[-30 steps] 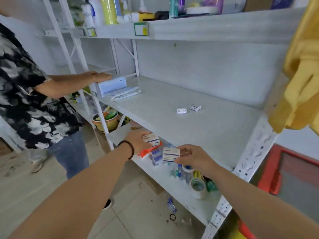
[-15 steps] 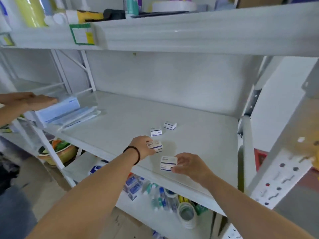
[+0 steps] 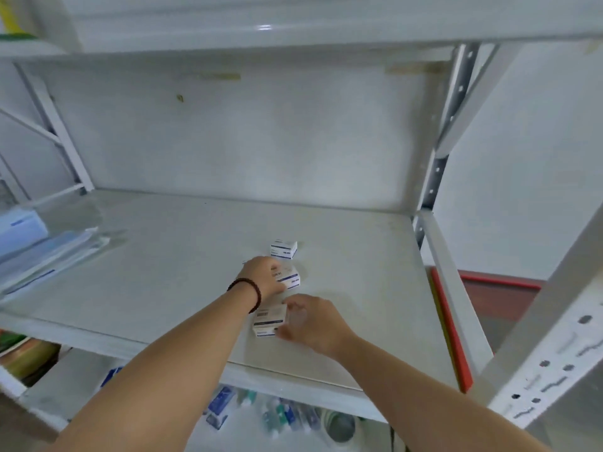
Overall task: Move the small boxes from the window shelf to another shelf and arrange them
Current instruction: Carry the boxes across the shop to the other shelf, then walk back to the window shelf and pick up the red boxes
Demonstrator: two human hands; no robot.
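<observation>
On the white metal shelf [image 3: 163, 256] stands a small white-and-blue box [image 3: 283, 249] towards the back. Just in front of it my left hand [image 3: 262, 277], with a dark band on the wrist, grips a second small box [image 3: 290, 278] down on the shelf. Nearer to me my right hand [image 3: 310, 319] pinches a third small box [image 3: 270, 319] by its right side, low over the shelf surface. Another box behind my left hand is hidden.
A blue-and-white carton [image 3: 19, 226] and flat plastic packets [image 3: 55, 252] lie at the shelf's left end. The shelf below holds blue boxes [image 3: 222, 402], small bottles [image 3: 287, 415] and a tape roll [image 3: 339, 425]. A white upright [image 3: 437, 151] bounds the right side.
Both hands moved forward over the shelf with their boxes. My left hand has brought its box down beside the boxes lying there. The other person's hand has left the view.
</observation>
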